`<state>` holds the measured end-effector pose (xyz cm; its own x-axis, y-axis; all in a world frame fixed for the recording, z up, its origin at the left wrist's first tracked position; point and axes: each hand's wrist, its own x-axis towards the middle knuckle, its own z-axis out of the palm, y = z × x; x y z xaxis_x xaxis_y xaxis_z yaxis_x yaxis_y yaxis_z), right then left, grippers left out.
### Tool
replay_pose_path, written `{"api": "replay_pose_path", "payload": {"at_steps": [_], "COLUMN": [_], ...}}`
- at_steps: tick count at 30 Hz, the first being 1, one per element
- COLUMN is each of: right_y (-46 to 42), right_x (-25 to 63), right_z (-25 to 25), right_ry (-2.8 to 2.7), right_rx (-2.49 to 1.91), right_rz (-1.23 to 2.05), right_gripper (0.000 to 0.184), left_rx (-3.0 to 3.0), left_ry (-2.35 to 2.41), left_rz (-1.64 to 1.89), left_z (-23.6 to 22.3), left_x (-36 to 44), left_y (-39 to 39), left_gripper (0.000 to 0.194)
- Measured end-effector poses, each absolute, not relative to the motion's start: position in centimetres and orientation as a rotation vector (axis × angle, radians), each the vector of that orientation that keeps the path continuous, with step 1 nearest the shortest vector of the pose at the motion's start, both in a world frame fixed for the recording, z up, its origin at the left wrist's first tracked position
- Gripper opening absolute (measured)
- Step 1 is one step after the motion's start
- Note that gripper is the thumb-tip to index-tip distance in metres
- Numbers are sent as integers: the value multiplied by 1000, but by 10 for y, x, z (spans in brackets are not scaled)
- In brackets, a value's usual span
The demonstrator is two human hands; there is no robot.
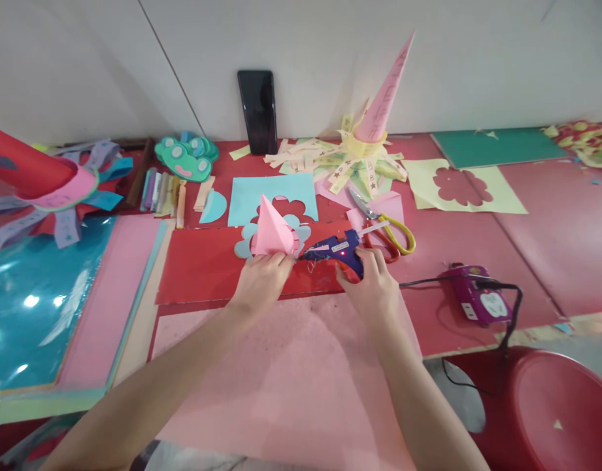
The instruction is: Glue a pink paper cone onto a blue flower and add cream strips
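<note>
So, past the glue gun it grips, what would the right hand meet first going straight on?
The right hand would probably meet the scissors on the pink paper; depth is unclear.

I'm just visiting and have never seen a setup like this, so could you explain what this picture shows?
There is no machine arm here: you see a person's two bare hands. The single picture comes from a camera worn on that person's head, looking forward and down.

The left hand holds a small pink paper cone near its base, beside light-blue flower petals. The right hand grips a blue glue gun, its nozzle pointing toward the cone's base.

Around them on the red table lie scissors, paper sheets and cut-outs. A taller pink cone stands behind, and a phone leans against the wall.
</note>
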<state>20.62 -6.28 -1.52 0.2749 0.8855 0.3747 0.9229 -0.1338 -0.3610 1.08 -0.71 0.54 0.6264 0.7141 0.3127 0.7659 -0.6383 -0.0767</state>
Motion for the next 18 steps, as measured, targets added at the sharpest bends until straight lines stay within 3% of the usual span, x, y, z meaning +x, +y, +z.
{"api": "replay_pose_path", "payload": {"at_steps": [18], "right_y": [-62], "right_x": [204], "right_z": [-1], "right_ry": [-1721], "right_rx": [-1978], "right_rz": [-77], "right_gripper": [24], "left_rx": [-2640], "left_ry": [-1209], "left_rz": [-291], "left_z": [9], "left_x": [12], "left_y": [-6], "left_gripper": [28]}}
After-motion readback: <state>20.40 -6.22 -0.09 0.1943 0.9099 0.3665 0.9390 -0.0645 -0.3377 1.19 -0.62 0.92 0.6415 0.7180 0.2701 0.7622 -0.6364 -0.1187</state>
